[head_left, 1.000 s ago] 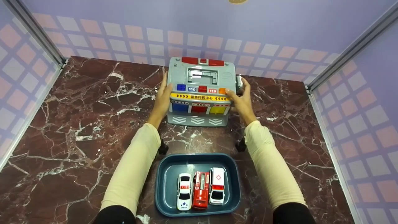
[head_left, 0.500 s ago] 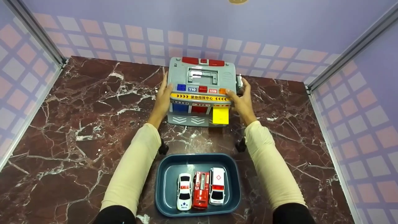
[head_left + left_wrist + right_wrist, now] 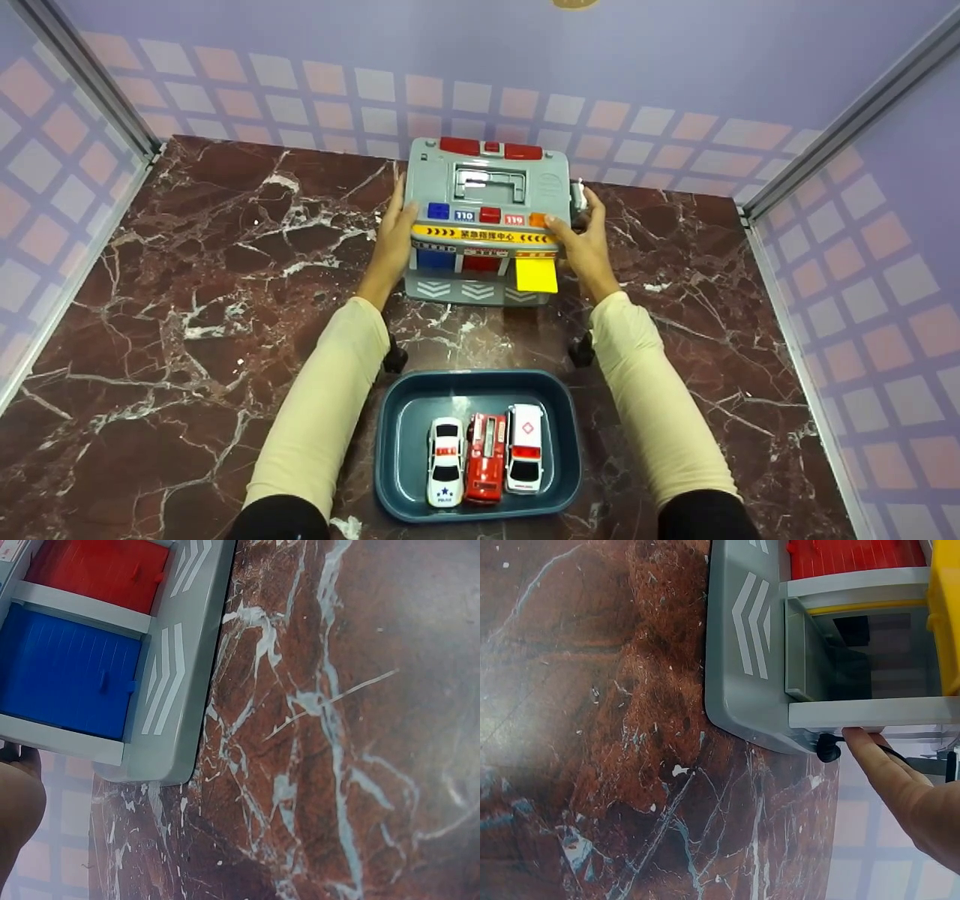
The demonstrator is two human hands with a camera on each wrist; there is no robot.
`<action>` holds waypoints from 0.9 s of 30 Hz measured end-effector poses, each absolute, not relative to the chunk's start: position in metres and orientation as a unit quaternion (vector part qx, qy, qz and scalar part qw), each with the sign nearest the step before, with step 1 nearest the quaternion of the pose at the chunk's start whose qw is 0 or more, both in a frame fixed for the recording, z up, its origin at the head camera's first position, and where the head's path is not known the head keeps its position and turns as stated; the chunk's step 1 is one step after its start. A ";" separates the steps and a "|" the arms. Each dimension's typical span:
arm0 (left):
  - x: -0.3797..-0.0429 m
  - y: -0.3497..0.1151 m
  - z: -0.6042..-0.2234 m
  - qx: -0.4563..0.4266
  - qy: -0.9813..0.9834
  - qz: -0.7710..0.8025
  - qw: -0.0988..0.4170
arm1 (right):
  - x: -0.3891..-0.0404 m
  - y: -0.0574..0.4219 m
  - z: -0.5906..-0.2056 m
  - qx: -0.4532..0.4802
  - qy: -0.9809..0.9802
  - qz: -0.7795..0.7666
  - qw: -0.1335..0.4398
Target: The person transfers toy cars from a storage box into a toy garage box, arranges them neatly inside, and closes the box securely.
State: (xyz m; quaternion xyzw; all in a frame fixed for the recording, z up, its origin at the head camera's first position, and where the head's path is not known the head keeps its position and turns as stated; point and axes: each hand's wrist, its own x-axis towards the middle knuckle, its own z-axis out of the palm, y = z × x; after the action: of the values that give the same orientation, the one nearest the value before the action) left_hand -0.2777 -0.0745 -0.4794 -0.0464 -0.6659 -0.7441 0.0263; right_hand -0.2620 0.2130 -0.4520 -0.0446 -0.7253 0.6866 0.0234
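A grey toy emergency station [image 3: 487,202] stands at the back, with a blue door [image 3: 67,671], a red door [image 3: 105,574] and a yellow door [image 3: 536,275]. The yellow door is swung up and outward, showing the hollow bay [image 3: 877,652] behind it in the right wrist view. My left hand [image 3: 390,244] grips the station's left side, thumb at the front corner. On the other side my right hand [image 3: 589,244] holds the station, its thumb on the orange button [image 3: 537,219]. In the right wrist view, its fingers lie along the side wall, near a small black part [image 3: 827,748].
Nearer me is a dark blue tray [image 3: 384,450] holding a white police car [image 3: 445,463], a red fire truck [image 3: 486,457] and a white ambulance [image 3: 524,448]. The station stands close to the purple back wall [image 3: 480,45]. Side walls flank the marbled surface [image 3: 225,315].
The yellow door, down a second ago, has swung up and outward, uncovering its bay. Both hands, the station and the vehicles in the tray have stayed in place.
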 end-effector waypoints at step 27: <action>-0.275 -0.074 -0.474 -0.048 -0.670 -0.740 0.027 | -0.254 0.218 -0.447 -0.022 -0.778 0.625 0.062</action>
State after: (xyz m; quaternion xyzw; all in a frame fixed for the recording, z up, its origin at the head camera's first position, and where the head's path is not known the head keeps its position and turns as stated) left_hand -0.2746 -0.0741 -0.4736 -0.0477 -0.6704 -0.7400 0.0274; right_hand -0.2537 0.2178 -0.4470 -0.0220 -0.7775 0.6254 0.0624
